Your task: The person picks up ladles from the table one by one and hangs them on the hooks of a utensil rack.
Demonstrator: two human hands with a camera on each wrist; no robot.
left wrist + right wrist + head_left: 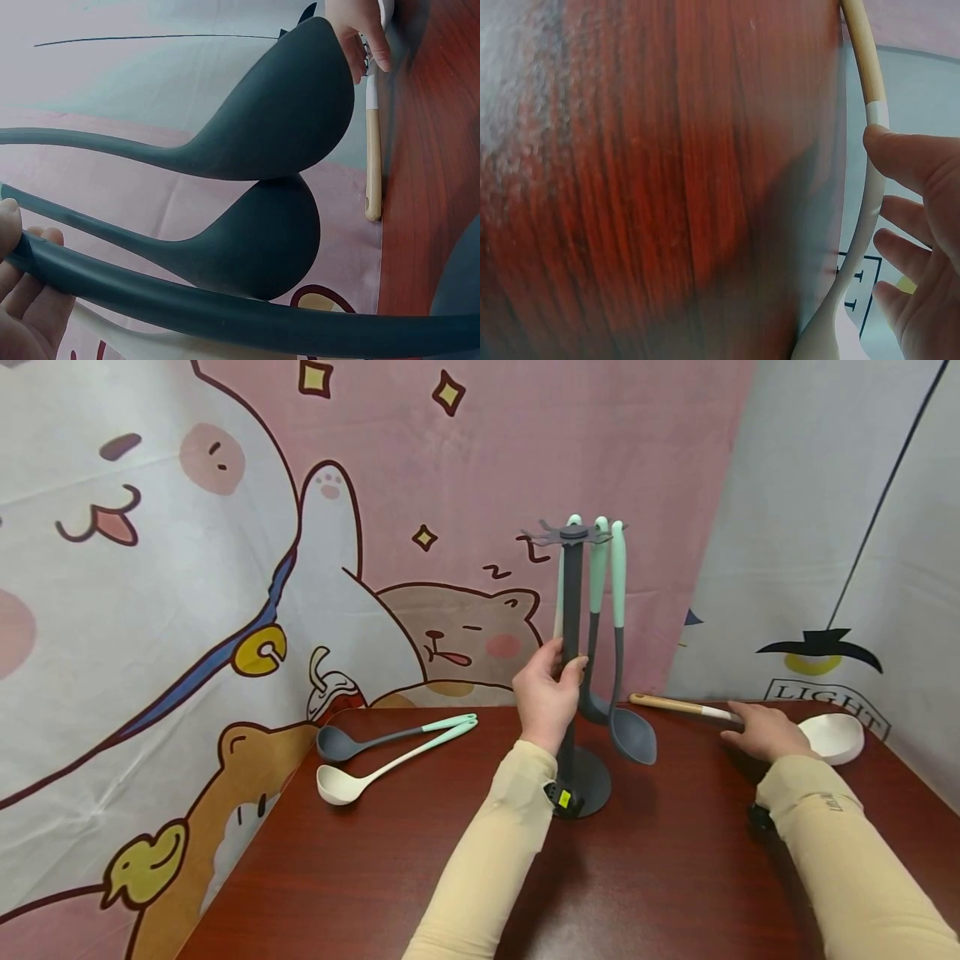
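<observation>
My left hand (546, 697) grips the dark grey pole (572, 610) of a utensil stand, below its spoked top. Two dark grey ladles (285, 105) with mint-green handles (618, 572) hang on the right of this stand, and a pale utensil (558, 602) hangs partly hidden behind the pole. At the far right, my right hand (771, 732) is around the neck of a white ladle (834, 737) with a wooden handle end (663, 702). The thumb overlaps that neck in the right wrist view, its other fingertips lying right at the neck's opposite edge.
On the left of the table (360, 893), a grey ladle (339, 744) and a white ladle (342, 785) lie with mint handles pointing right. The stand's round base (594, 785) rests mid-table. A cartoon-printed cloth (465, 468) hangs behind.
</observation>
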